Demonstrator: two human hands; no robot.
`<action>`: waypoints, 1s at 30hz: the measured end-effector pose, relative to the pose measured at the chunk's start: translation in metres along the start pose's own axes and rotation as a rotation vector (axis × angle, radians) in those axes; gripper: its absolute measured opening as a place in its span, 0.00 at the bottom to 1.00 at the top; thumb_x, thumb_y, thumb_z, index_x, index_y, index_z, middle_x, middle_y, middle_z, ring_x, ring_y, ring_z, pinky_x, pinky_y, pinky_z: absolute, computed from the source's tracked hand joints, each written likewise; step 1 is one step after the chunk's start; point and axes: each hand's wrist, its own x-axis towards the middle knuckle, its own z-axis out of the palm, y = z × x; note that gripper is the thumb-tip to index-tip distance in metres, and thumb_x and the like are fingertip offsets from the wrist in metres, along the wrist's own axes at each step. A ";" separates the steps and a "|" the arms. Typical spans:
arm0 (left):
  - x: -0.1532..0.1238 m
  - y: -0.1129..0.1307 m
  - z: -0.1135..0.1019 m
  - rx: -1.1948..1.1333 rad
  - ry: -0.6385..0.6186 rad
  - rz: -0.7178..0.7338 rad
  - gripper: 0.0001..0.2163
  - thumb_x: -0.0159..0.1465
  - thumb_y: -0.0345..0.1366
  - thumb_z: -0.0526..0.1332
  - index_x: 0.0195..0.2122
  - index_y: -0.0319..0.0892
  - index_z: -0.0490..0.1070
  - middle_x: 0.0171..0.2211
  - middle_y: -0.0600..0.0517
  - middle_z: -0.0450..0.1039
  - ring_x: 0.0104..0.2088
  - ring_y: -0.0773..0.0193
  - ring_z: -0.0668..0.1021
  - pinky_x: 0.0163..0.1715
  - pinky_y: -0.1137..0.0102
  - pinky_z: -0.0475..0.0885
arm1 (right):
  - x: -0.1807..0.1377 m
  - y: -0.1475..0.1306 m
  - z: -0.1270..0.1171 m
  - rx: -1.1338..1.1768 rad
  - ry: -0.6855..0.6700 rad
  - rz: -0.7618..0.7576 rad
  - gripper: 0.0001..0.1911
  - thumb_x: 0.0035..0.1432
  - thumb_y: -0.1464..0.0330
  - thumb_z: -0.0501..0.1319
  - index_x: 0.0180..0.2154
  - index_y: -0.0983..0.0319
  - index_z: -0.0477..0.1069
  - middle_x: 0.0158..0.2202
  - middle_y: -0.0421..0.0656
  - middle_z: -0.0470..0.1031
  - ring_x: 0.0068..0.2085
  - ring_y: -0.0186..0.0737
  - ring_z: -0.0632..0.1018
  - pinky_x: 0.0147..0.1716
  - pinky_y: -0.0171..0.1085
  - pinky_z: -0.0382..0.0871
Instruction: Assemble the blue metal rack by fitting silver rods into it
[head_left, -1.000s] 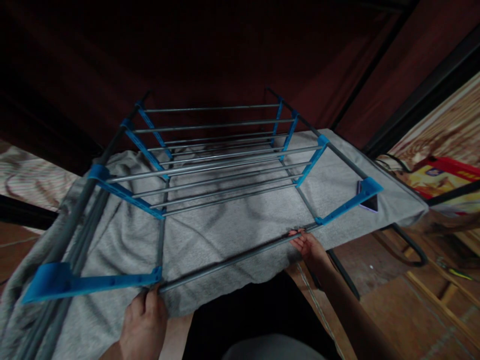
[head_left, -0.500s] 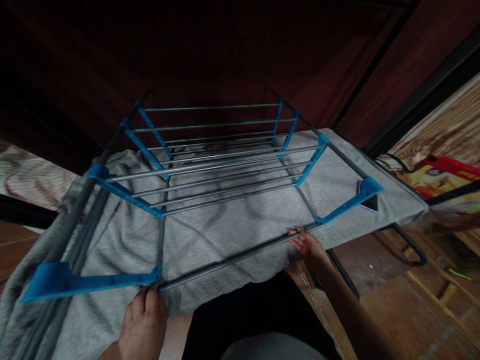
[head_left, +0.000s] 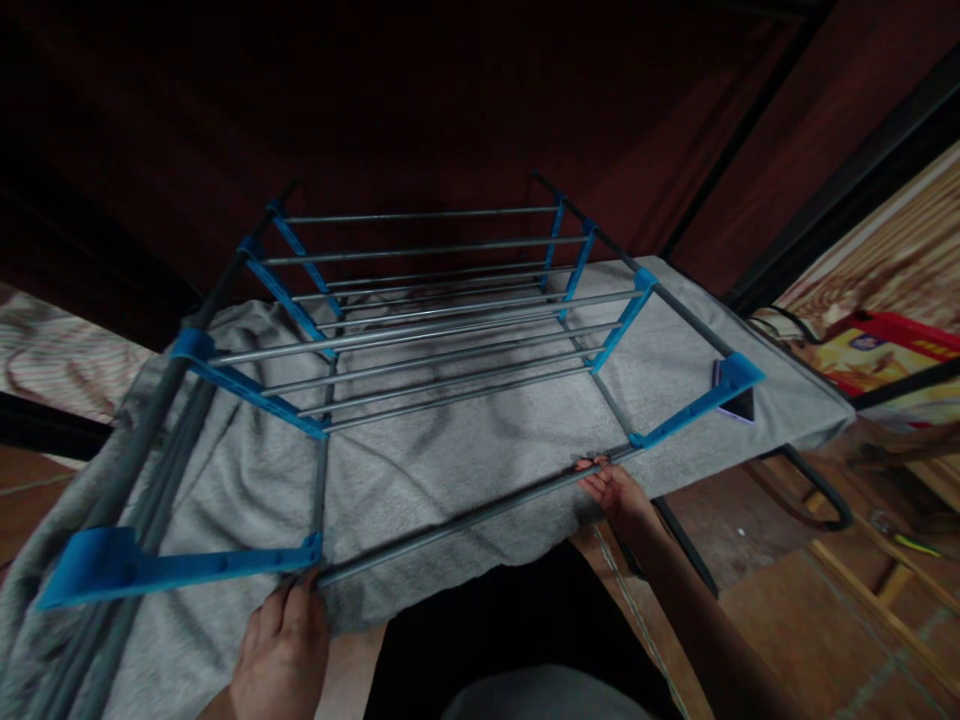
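A rack of grey metal rods and blue plastic brackets (head_left: 450, 330) lies on a grey cloth (head_left: 465, 440). Its nearest grey rod (head_left: 465, 518) runs from a blue bracket (head_left: 172, 572) at lower left to a blue bracket (head_left: 697, 405) at right. My left hand (head_left: 281, 650) grips the rod's left end by the bracket, fingers closed on it. Fingers curled, my right hand (head_left: 611, 487) holds the rod near its right end.
The cloth covers a low frame bed with black legs (head_left: 817, 490). A dark phone (head_left: 739, 402) lies on the cloth by the right bracket. A red and yellow package (head_left: 885, 360) sits at right. Wooden slats (head_left: 877, 600) lie on the brown floor. Dark red curtain behind.
Almost nothing has moved; my left hand has slid slightly down and left along the rod's end, and the view has shifted a touch.
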 end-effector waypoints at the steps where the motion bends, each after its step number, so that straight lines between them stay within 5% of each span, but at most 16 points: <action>1: 0.000 0.000 0.000 -0.001 0.003 0.003 0.16 0.70 0.37 0.47 0.54 0.41 0.68 0.43 0.44 0.73 0.42 0.53 0.74 0.45 0.60 0.70 | 0.000 0.000 0.000 -0.002 -0.001 -0.004 0.09 0.48 0.68 0.69 0.33 0.58 0.73 0.37 0.43 0.84 0.41 0.42 0.83 0.44 0.39 0.79; 9: 0.000 0.002 -0.001 0.005 -0.018 -0.016 0.16 0.68 0.34 0.50 0.53 0.42 0.70 0.45 0.43 0.74 0.44 0.51 0.73 0.49 0.56 0.67 | 0.000 0.001 -0.002 -0.015 -0.011 -0.006 0.07 0.50 0.67 0.68 0.34 0.57 0.73 0.38 0.42 0.83 0.41 0.41 0.83 0.42 0.38 0.79; 30: -0.004 0.002 -0.001 0.100 -0.050 0.082 0.18 0.69 0.28 0.51 0.57 0.37 0.70 0.48 0.43 0.76 0.50 0.54 0.75 0.51 0.62 0.69 | 0.011 0.006 -0.021 -0.076 0.007 0.006 0.09 0.52 0.63 0.68 0.37 0.56 0.74 0.42 0.44 0.83 0.44 0.42 0.83 0.47 0.41 0.79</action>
